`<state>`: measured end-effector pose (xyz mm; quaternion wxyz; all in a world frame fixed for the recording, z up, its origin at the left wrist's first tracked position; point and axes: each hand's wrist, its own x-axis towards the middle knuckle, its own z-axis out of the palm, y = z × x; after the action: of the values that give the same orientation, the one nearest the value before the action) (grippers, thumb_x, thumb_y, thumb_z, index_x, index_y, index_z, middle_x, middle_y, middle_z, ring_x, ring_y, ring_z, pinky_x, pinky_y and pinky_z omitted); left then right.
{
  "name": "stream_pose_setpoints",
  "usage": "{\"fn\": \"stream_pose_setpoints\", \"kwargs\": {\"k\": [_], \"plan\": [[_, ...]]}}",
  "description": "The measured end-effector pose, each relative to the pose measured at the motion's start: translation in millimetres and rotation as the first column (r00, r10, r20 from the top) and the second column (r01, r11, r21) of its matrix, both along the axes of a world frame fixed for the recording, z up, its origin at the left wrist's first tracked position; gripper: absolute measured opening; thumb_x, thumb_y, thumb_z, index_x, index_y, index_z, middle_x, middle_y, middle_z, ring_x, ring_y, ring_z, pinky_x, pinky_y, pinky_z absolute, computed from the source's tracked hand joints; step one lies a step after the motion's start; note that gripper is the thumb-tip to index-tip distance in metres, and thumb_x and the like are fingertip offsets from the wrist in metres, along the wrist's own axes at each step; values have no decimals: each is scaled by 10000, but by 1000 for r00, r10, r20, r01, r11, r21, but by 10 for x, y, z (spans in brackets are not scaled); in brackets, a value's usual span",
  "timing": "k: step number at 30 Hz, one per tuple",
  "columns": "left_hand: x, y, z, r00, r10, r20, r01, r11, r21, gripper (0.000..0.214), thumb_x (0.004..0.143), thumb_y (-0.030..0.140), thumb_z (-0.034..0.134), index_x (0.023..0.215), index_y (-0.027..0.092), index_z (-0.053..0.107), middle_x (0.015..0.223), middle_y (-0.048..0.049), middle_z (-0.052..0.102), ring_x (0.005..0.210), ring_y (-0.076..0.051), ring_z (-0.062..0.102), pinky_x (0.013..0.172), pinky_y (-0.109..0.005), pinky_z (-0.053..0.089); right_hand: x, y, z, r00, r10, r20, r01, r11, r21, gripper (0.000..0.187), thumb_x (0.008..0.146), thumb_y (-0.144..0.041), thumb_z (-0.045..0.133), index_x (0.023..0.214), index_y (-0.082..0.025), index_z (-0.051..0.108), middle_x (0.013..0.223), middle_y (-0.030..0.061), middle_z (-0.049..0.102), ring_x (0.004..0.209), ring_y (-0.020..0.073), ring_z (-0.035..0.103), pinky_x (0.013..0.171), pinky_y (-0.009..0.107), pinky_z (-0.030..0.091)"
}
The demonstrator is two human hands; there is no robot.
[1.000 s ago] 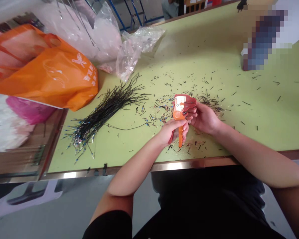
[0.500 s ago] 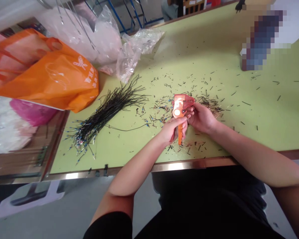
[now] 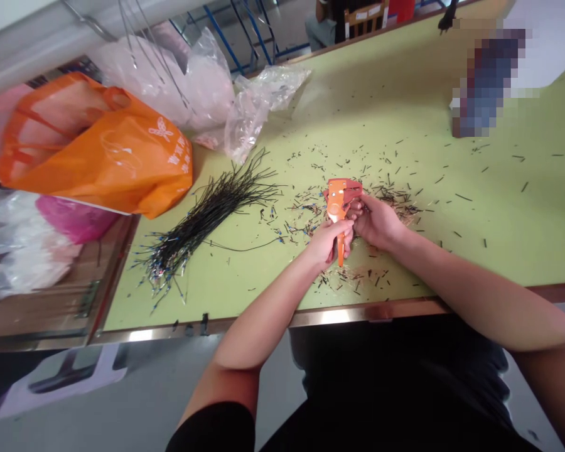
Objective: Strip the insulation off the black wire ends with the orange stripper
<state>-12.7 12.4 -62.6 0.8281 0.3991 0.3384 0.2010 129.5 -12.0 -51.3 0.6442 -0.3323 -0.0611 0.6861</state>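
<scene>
**Orange wire stripper [image 3: 339,210] held over the worktop [image 3: 499,251]**

The handle is enclosed by the left hand [image 3: 326,243], apparently to steady the tool. The tool's head is gripped by the right hand [image 3: 375,221], its fingers [image 3: 358,210] curled narrowly against it; any wire held there cannot be discerned. The bundle of black wires [image 3: 202,226] is laid to the left, seemingly apart from the scattered offcuts [image 3: 395,194].

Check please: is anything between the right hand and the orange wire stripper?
Nothing visible: the right hand touches the orange wire stripper directly, and the left hand holds its handle.
</scene>
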Motion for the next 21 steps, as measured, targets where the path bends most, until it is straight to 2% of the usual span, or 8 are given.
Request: {"fn": "stream_pose_setpoints", "kwargs": {"k": [4,8,10,13,16,19,21], "plan": [[-19,39,7,997,-27,71,28,1000,-10,401,728,449,794,633,207,488,521,52,507,413,-87,480,384,-214,438,-3,23,-6,1000,7,10,-7,1000,1,389,1120,-178,400,743,-215,489,696,-23,402,602,134,399,604,214,458],[-100,70,42,990,-124,71,126,992,-19,382,726,487,803,772,176,587,646,-2,632,529,-132,610,511,-270,576,54,34,-16,999,-8,38,6,999,39,369,1115,-178,414,762,-210,518,685,-29,414,581,126,370,571,226,428],[-163,85,74,988,-145,55,142,989,47,406,735,496,826,860,163,630,730,-29,680,615,-154,661,595,-298,613,137,36,-26,990,-44,131,38,998,51,347,1105,-246,505,759,-219,516,691,-26,444,579,127,371,565,248,425],[-275,121,131,996,-83,-29,88,965,246,411,781,515,827,924,164,667,809,-40,694,707,-157,671,673,-288,593,301,40,-35,937,-121,328,95,991,93,381,1048,-406,672,752,-239,501,733,-9,511,606,139,424,578,280,443],[-400,165,195,987,70,-146,9,876,481,366,859,528,782,903,183,670,837,-35,680,758,-153,643,723,-276,541,408,36,-13,862,-162,480,105,984,145,434,1010,-531,713,749,-251,508,757,10,552,640,158,471,586,294,455],[-517,197,261,949,229,-217,-25,741,671,346,924,540,741,911,199,681,851,-29,668,798,-164,622,759,-277,500,403,0,42,806,-171,566,80,980,182,459,1002,-575,712,740,-248,526,757,13,568,651,156,487,590,293,444],[-570,210,292,916,325,-234,-36,651,759,355,913,555,767,971,210,704,825,-18,658,798,-175,616,753,-276,483,365,-34,86,769,-168,616,41,976,215,462,1002,-575,715,734,-241,541,756,11,580,657,148,496,593,292,430]]}}
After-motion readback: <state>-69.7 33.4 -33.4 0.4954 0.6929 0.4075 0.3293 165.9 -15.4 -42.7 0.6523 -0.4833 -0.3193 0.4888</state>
